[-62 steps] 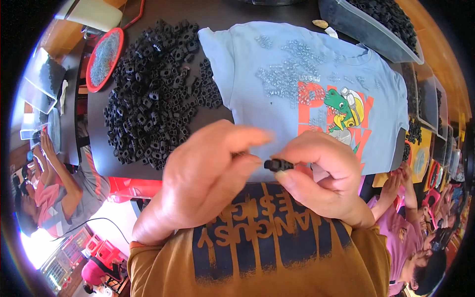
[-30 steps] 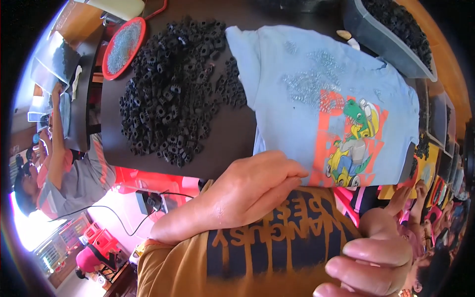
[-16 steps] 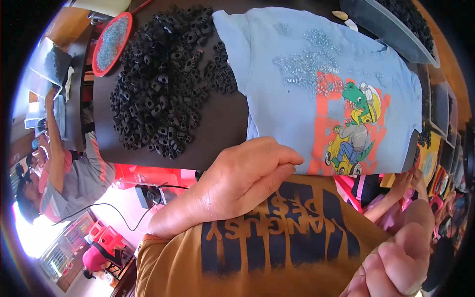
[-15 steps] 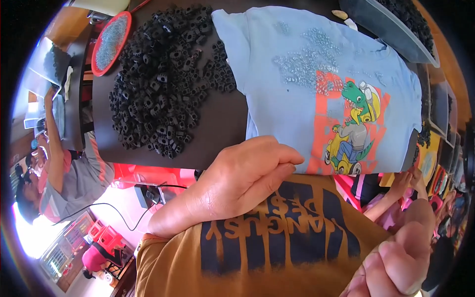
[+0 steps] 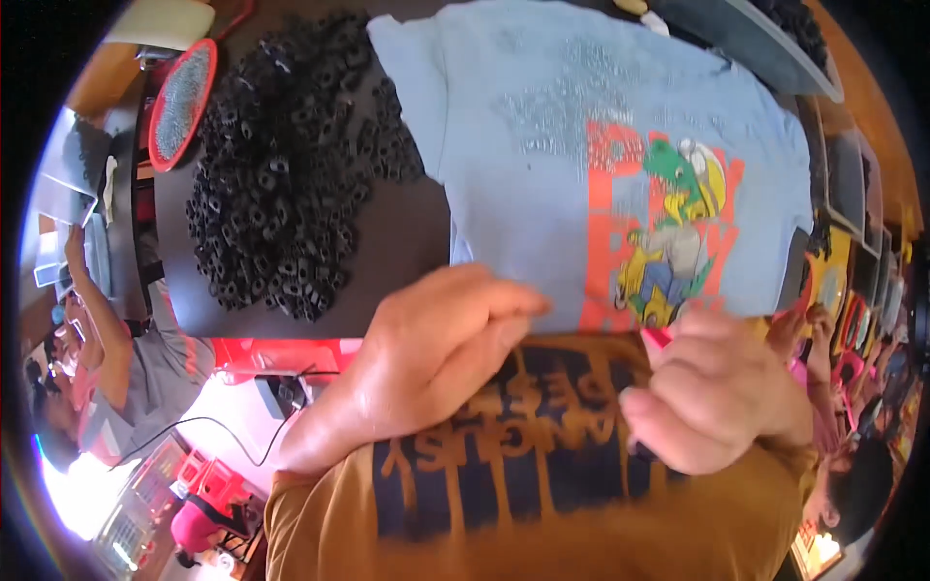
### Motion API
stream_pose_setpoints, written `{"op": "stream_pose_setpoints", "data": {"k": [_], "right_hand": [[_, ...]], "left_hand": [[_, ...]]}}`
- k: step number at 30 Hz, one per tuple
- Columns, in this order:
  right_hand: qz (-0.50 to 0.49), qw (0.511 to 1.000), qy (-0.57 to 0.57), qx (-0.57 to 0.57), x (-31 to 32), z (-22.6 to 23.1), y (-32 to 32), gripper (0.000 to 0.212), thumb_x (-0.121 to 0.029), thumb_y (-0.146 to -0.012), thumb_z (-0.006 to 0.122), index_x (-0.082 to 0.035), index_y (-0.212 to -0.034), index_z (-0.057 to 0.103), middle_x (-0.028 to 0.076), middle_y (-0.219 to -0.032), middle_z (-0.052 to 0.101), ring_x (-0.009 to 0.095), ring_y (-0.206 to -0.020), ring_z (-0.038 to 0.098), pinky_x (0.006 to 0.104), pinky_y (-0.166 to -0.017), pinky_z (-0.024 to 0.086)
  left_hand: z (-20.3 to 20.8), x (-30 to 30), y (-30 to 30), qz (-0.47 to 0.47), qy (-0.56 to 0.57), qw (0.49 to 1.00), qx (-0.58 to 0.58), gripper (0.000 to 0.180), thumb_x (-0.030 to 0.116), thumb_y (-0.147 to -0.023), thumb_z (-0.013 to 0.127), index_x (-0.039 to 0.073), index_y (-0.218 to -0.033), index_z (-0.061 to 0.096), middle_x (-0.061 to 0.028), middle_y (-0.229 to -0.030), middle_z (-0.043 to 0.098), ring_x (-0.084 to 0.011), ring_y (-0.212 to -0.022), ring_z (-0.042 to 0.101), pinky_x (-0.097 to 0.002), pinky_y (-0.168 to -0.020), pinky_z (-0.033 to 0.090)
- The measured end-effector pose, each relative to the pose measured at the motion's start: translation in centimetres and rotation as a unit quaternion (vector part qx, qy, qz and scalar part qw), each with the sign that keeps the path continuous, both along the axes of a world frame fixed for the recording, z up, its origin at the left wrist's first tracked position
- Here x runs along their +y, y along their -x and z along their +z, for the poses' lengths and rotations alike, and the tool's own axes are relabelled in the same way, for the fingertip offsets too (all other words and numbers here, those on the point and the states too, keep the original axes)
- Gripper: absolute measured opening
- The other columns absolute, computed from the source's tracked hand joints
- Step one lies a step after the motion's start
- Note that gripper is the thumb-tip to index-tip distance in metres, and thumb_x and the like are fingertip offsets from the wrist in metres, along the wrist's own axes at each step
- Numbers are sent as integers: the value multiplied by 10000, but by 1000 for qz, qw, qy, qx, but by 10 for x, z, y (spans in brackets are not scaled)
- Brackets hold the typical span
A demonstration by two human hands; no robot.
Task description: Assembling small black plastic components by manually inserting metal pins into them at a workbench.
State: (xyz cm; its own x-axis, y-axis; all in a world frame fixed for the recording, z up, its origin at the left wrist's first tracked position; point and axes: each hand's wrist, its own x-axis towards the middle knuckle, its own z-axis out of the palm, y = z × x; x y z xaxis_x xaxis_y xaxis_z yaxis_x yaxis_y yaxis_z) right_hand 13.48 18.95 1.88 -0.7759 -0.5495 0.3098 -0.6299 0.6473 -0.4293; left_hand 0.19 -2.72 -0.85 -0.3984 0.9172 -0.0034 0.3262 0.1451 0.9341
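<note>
My left hand (image 5: 436,353) is closed at the table's near edge, fingers bent and thumb pressed to them. Anything in its pinch is hidden. My right hand (image 5: 717,392), a little blurred, is curled closed in front of my brown shirt, below the printed dinosaur; I cannot make out what it holds. Between the hands and the far side lies a light blue T-shirt (image 5: 523,213), spread flat on the table. Small, shiny, coil-like pieces (image 5: 567,102) are scattered over its upper part. Left of the cloth, a large heap of small black plastic parts (image 5: 276,194) covers the dark table (image 5: 397,252).
A red-rimmed dish (image 5: 155,145) full of shiny small pieces stands at the far left. A clear plastic bin (image 5: 765,48) sits at the far right, with black parts beyond it. Other people work on both sides; one grey-sleeved person (image 5: 160,358) is at left.
My right hand has come up and left from the lower right corner toward the table's edge. My left hand keeps its pinch. The whole view has shifted slightly, so the table sits further left.
</note>
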Motion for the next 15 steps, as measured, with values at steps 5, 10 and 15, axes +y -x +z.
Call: {"op": "stream_pose_setpoints", "data": {"k": [5, 10, 15], "right_hand": [[-213, 944, 252, -33, -8, -15, 4, 216, -142, -827, 612, 4, -985, 602, 93, -808, 599, 256, -648, 561, 342, -585, 451], [-232, 923, 308, -22, -26, -29, 7, 197, -125, -832, 614, 5, -980, 603, 105, -827, 606, 257, -668, 557, 329, -603, 448], [-190, 928, 319, -23, -28, -29, 14, 268, -79, -771, 665, 40, -1006, 612, 126, -821, 609, 255, -658, 566, 324, -566, 448]], "left_hand": [[18, -3, 2, -18, -21, 994, -106, 234, -17, -851, 449, -17, -1015, 616, -51, -758, 516, -134, -672, 481, -269, -595, 369], [36, 1, 1, -39, -73, 990, -118, 307, 10, -878, 409, -35, -1152, 539, -58, -764, 524, -103, -627, 477, -242, -596, 403], [43, 12, -15, 88, -60, 981, -165, 242, -46, -875, 397, -37, -1102, 480, -83, -766, 591, -77, -572, 464, -223, -556, 418]]}}
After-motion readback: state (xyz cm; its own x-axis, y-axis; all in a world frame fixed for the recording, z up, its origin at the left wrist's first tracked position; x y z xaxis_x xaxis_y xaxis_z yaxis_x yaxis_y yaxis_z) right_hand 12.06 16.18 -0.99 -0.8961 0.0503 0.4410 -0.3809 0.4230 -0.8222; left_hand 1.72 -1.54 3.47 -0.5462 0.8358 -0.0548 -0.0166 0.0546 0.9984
